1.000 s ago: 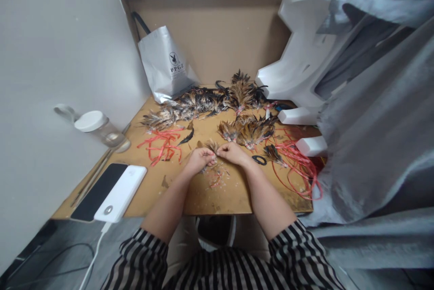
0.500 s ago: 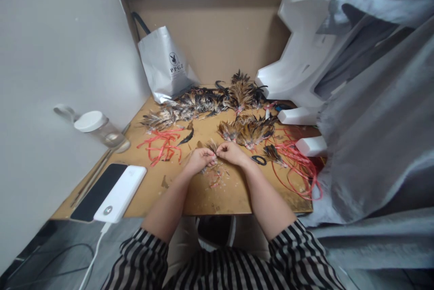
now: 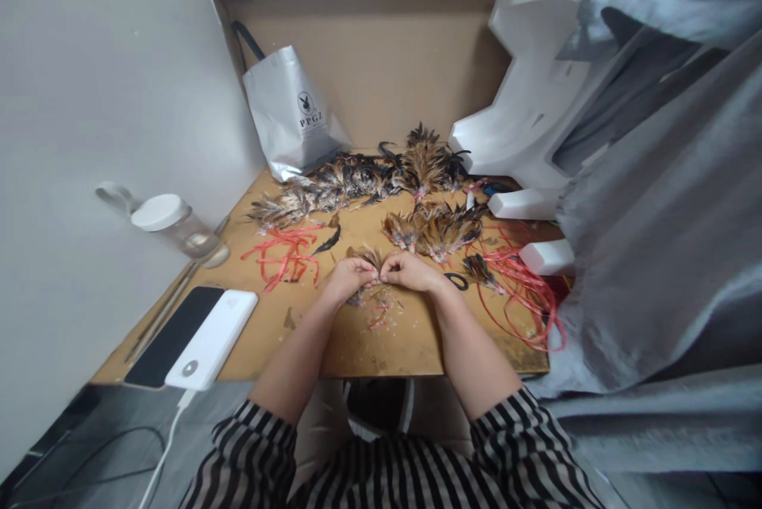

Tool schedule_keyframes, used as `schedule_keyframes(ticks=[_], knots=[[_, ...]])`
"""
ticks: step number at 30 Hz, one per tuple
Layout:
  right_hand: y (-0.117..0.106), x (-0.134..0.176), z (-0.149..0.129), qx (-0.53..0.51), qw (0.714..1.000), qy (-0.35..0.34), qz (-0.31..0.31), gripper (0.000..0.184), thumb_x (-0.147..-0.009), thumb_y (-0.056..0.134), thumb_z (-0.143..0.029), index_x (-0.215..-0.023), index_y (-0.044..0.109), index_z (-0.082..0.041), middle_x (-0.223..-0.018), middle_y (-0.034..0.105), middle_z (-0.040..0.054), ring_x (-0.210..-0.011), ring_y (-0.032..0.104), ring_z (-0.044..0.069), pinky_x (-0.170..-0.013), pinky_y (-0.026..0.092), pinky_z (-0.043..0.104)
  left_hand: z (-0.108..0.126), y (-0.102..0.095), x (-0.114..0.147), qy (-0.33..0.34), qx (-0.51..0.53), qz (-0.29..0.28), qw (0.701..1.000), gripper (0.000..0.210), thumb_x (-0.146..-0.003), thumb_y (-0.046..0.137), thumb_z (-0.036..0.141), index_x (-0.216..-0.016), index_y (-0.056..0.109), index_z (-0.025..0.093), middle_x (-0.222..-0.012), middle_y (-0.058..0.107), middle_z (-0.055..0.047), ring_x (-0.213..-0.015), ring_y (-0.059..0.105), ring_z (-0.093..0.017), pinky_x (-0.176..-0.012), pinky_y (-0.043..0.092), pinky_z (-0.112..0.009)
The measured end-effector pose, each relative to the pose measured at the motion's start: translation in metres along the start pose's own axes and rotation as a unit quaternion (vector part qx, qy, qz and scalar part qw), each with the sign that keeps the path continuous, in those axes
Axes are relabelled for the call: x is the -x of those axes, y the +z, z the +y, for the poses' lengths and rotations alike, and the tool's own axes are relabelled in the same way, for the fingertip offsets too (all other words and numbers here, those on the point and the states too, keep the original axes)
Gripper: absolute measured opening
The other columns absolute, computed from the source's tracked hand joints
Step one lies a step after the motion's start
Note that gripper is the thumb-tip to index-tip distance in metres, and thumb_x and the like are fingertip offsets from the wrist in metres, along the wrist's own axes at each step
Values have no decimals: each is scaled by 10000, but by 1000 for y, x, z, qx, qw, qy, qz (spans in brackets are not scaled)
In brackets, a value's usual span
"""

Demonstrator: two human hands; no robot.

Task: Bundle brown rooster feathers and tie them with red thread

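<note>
One small tuft of fine brown feathers (image 3: 367, 255) stands at the middle of the tan tabletop (image 3: 286, 342), its base between both hands. The left hand (image 3: 351, 279) pinches that base between thumb and fingers; the right hand (image 3: 408, 271) has its fingertips drawn together against the tuft's right side, but whether they grip it I cannot tell. Red and whitish scraps (image 3: 379, 314) lie just nearer than the tuft. Left of it are a curved black feather (image 3: 327, 240) and loose red plastic strips (image 3: 289, 255); right of it, a flat black ring (image 3: 456, 281) and tangled red plastic strings (image 3: 527, 291). Beyond the tuft lie bushy brown feather bundles (image 3: 437, 231), and farther off, a silver-grey bag (image 3: 289, 108).
</note>
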State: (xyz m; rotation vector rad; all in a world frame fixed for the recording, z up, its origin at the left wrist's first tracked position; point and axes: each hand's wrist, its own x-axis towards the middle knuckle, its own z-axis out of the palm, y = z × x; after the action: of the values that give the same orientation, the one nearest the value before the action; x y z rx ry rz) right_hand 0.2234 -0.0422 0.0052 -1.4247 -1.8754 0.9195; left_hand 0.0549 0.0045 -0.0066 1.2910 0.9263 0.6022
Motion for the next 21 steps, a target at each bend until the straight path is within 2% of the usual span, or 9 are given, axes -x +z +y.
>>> schedule_keyframes(ticks=[3, 6, 10, 13, 16, 21], knots=[[-2, 0, 0, 2, 999, 31, 9, 138, -662, 568, -227, -669, 653, -119, -666, 625, 16, -629, 522, 103, -619, 399, 205, 0, 0, 0, 7, -13, -6, 1000, 255, -495, 740, 230, -656, 578, 116, -508, 595, -2, -446, 506, -72, -483, 385, -191], [-4, 1, -3, -11, 997, 52, 52, 160, -673, 554, -237, -670, 645, -107, -648, 625, 19, -589, 513, 100, -594, 394, 208, -1, 0, 0, 23, -40, -16, 999, 237, -514, 714, 232, -678, 594, 110, -518, 587, -2, -438, 477, -67, -467, 351, -188], [-2, -1, -5, -32, 993, 33, 112, 169, -688, 536, -242, -677, 635, -105, -659, 631, 25, -604, 529, 107, -599, 394, 209, -3, -2, 0, 40, -87, -21, 995, 193, -536, 671, 221, -678, 598, 114, -488, 544, 16, -417, 421, -60, -439, 292, -182], [5, -4, -2, -58, 995, 9, 87, 189, -712, 508, -230, -771, 652, -123, -727, 653, 27, -642, 550, 109, -611, 399, 204, -5, -3, 0, 50, -104, -25, 993, 163, -544, 650, 212, -666, 591, 123, -473, 507, 34, -417, 392, -57, -438, 273, -180], [12, -5, 2, -23, 999, 21, 44, 215, -716, 498, -222, -832, 665, -152, -725, 658, 7, -617, 537, 100, -584, 384, 196, -6, -3, 0, 63, -107, -28, 992, 152, -541, 645, 205, -657, 586, 127, -481, 491, 38, -431, 391, -57, -448, 277, -182], [14, -4, -3, 56, 996, 51, 42, 195, -697, 522, -236, -779, 677, -151, -660, 644, -9, -580, 501, 93, -539, 342, 188, -5, -1, 2, 68, -100, -11, 993, 165, -516, 663, 198, -645, 586, 128, -500, 496, 41, -442, 399, -53, -459, 291, -179]])
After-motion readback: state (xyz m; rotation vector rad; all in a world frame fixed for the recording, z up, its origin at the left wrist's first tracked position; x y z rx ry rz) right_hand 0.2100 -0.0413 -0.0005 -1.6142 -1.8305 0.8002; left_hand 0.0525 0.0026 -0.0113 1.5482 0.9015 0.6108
